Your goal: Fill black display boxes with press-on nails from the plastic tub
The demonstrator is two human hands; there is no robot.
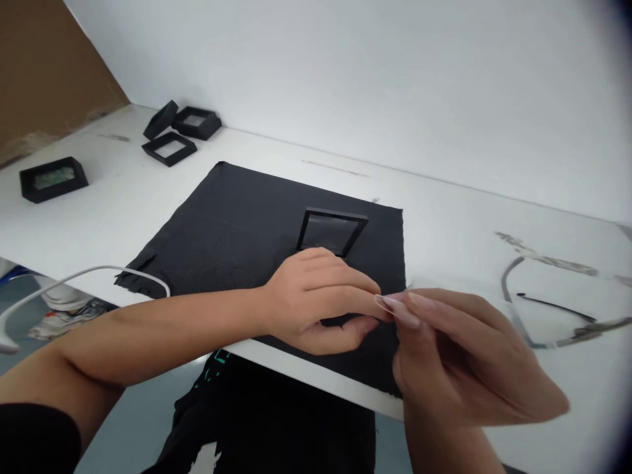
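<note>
Between the thumb and fingertips of my right hand (459,349) is a small, thin, clear piece (390,308) with a pale edge. My left hand (320,299) reaches in from the left, its fingers stretched out and its thumb apart. Its fingertips come up beside the clear piece; whether they touch it I cannot tell. Behind my left hand, a black square frame (359,227) stands tilted on a black mat (237,217). A dark, glossy pane fills the frame, and my knuckles hide its lower edge.
Several black box-like frames (169,150) lie at the back left of the white table (113,217). Another black frame (54,179), with something greenish inside, sits farther left. A white cable (74,280) curves over the front edge. Something like glasses (513,296) lies at right.
</note>
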